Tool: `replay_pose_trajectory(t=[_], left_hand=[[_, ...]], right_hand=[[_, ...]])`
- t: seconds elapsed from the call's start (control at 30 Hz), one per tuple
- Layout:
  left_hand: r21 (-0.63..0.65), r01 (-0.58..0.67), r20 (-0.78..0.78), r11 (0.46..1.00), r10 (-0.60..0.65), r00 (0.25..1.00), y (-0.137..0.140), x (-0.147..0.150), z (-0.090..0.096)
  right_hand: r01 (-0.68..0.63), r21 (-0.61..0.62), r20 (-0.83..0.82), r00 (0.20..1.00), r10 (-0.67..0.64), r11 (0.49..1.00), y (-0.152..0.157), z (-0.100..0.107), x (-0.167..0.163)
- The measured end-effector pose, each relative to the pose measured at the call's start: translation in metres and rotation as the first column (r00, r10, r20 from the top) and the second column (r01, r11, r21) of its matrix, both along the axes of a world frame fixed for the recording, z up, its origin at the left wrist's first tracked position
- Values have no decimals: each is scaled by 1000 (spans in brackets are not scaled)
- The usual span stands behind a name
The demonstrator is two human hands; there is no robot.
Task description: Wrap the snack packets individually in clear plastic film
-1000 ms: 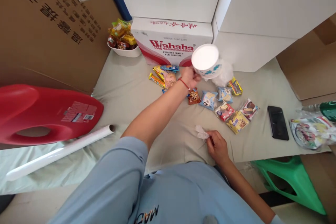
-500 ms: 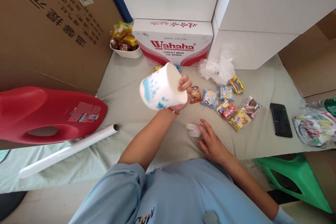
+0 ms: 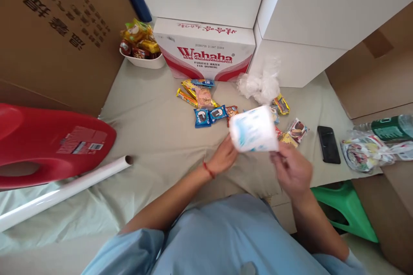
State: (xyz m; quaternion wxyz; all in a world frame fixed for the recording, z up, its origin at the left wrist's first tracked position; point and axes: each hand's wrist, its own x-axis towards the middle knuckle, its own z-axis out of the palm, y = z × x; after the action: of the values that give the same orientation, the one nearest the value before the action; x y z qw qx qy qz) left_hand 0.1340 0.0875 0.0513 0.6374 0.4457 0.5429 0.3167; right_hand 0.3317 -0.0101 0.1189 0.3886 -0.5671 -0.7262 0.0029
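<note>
A white paper cup (image 3: 253,129) with blue print lies tipped on its side in the air, its base to the left, a bit blurred by motion. My right hand (image 3: 294,169) pinches it by the rim end. Close beside the base is my left hand (image 3: 223,154), a red cord on the wrist; its fingers pass behind the cup, so their grip is hidden. Past the cup are small packaged snacks: blue packets (image 3: 202,118), a brown packet (image 3: 232,112) and a chocolate-pie packet (image 3: 297,130). The cup covers part of the packets on the right.
A Wahaha water carton (image 3: 206,53) stands at the back, a snack-filled white basket (image 3: 146,62) to its left. Crumpled clear plastic (image 3: 260,84) lies right of centre. A red jug (image 3: 51,142) and white roll (image 3: 67,193) are left; a phone (image 3: 328,145) lies right.
The cup has moved right and down, out of my left hand's earlier hold and into my right hand. My left hand has dropped toward the cloth. The clear plastic scrap is now hidden.
</note>
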Motion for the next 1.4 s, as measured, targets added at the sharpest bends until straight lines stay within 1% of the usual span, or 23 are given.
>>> replay_pose_trajectory(t=[0.03,0.07,0.1,0.13,0.17,0.23,0.3,0.4,0.47,0.57,0.63,0.67,0.73,0.77,0.8,0.83,0.87,0.93,1.03,1.1,1.23,1.3,1.4], left_hand=[[138,146,-67,980,-138,988,-12,-10,-6],[288,326,-169,900,-288,943,-25,-20,-15],[412,499,-310,762,-397,864,-38,-32,-24],[483,629,-471,609,-426,773,-49,-42,-34],[509,704,-597,495,-386,703,-58,-52,-42],[538,718,-702,443,-236,672,-71,-66,-51],[605,657,-702,450,-87,707,-76,-73,-51],[715,546,-634,436,77,769,-75,-79,-38],[761,496,-594,418,143,792,-75,-85,-30],[783,444,-568,435,211,796,-80,-108,-26],[785,407,-564,466,268,781,-84,-132,-28],[787,382,-562,485,309,767,-84,-144,-29],[791,313,-557,525,408,724,-78,-167,-28],[794,270,-552,545,460,696,-71,-176,-26],[794,227,-548,563,504,667,-59,-183,-24],[794,184,-543,579,541,642,-43,-188,-23],[790,147,-542,595,566,621,-23,-191,-21],[779,77,-540,622,603,587,29,-193,-20],[747,44,-572,663,607,552,121,-188,-20],[702,75,-620,708,556,553,181,-184,-20],[544,126,-734,829,398,550,272,-188,-19],[495,130,-753,859,350,557,298,-194,-19],[463,134,-766,876,319,558,313,-199,-21]], right_hand=[[162,19,47,986,-162,987,-4,-1,22],[309,51,99,945,-312,950,-6,-2,48],[431,71,157,886,-437,900,-6,-5,76],[502,80,226,832,-507,861,-3,-8,105],[554,72,288,784,-549,829,3,-12,134],[653,36,391,687,-612,756,30,-19,189],[720,-42,463,628,-625,692,71,-20,235],[756,-133,410,631,-659,641,150,-6,281],[739,-137,390,652,-650,660,197,9,297],[731,-214,398,671,-626,648,238,24,297],[727,-263,404,680,-612,635,238,20,278],[715,-258,395,692,-604,650,229,13,260],[636,-233,355,760,-545,735,196,-7,209],[541,-158,312,821,-478,826,172,-20,177],[343,-136,274,915,-297,930,146,-33,142],[81,-153,228,973,-44,985,119,-45,105],[-168,-184,184,962,202,969,92,-56,70],[-466,-323,132,840,527,824,46,-76,6],[-588,-450,98,716,692,672,12,-102,-56],[-569,-482,106,717,689,666,10,-116,-73],[-510,-449,130,775,618,734,17,-130,-74],[-508,-436,128,782,610,743,17,-131,-72],[-515,-418,112,788,605,748,15,-131,-73]])
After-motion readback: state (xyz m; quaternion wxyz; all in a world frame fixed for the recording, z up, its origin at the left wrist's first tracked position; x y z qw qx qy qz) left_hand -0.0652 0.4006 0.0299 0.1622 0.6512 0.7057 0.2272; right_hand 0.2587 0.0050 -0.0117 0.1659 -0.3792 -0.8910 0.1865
